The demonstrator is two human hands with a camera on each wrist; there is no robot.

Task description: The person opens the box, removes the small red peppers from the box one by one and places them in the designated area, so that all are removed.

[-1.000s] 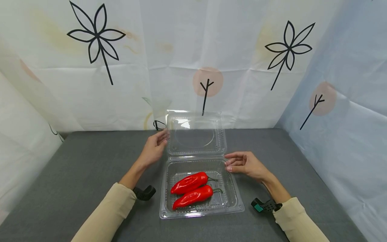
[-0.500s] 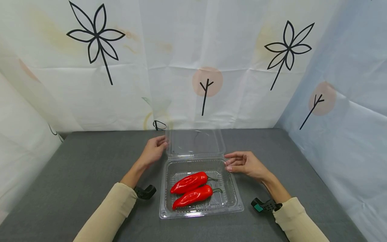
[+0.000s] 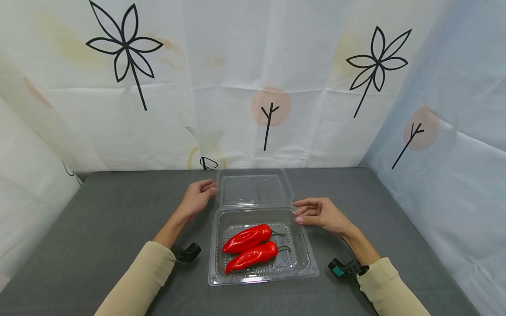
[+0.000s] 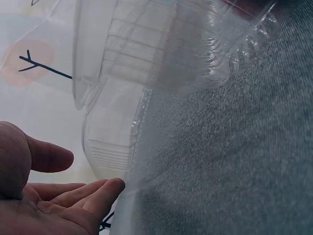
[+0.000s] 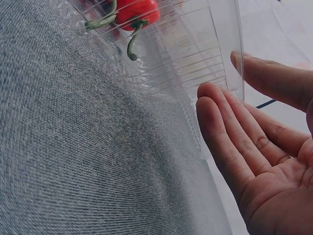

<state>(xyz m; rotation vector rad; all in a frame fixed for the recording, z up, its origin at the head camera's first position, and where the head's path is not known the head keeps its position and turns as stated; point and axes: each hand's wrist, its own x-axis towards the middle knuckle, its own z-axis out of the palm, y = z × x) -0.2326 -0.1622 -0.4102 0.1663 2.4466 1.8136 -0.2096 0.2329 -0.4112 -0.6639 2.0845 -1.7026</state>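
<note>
Two red peppers (image 3: 252,257) with green stems lie side by side in the base of a clear plastic clamshell container (image 3: 263,278). Its hinged lid (image 3: 253,188) lies folded back toward the wall. My left hand (image 3: 196,198) is by the lid's left edge, thumb and fingers apart; in the left wrist view its fingertips (image 4: 116,184) are right at the lid's side. At the base's back right corner, my right hand (image 3: 321,215) holds the rim: the thumb (image 5: 237,59) overlaps the rim and the fingers (image 5: 210,117) lie against the side wall below.
A grey cloth-covered table (image 3: 118,228) stretches out on both sides of the container. Behind it hangs a white curtain (image 3: 316,131) with black leaf and tree drawings, and more curtain closes off the left and right sides.
The lid has tipped back and down from a raised slant to lying flat. My left hand has lowered with it, then drawn slightly left. The right hand and peppers stay put.
</note>
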